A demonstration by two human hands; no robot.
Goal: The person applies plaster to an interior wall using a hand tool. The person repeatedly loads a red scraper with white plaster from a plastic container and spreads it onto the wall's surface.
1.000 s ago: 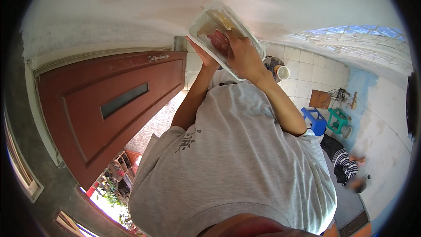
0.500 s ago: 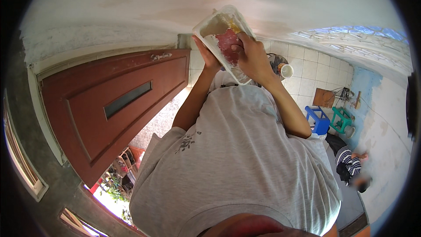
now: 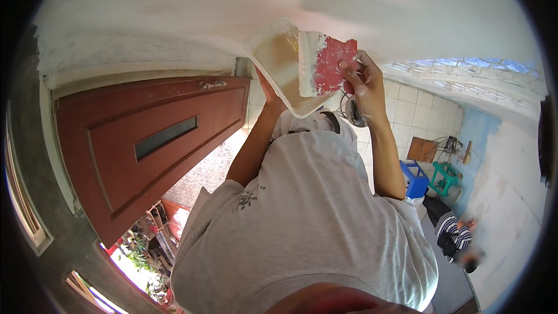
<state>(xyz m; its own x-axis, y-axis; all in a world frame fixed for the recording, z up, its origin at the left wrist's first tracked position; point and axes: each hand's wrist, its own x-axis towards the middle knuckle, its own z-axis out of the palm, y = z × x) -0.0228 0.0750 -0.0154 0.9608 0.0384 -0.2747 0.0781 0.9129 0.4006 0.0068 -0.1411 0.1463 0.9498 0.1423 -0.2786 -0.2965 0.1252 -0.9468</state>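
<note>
My left hand (image 3: 267,90) is closed on the side of a white plastic tray (image 3: 264,49), held up before me below the patchy white surface at the top of the view. Pale, tan-stained residue coats the tray's inside. My right hand (image 3: 363,78) grips a red flexible scraper (image 3: 334,64), its left edge thick with white paste, held over the tray's right part with my thumb on its face. White smears mark the fingers of this hand. The hidden fingers of my left hand are behind the tray.
A brown door (image 3: 104,145) stands at the left. At the right are tiles (image 3: 407,110), a wooden board (image 3: 421,149), a blue stool (image 3: 415,179) and a green stool (image 3: 443,178). Another person (image 3: 450,232) in striped clothing is near the right wall (image 3: 500,186).
My right hand has drawn the scraper out of the tray's inside and raised it rightward, now loaded with white paste along one edge. The tray has shifted slightly down and left.
</note>
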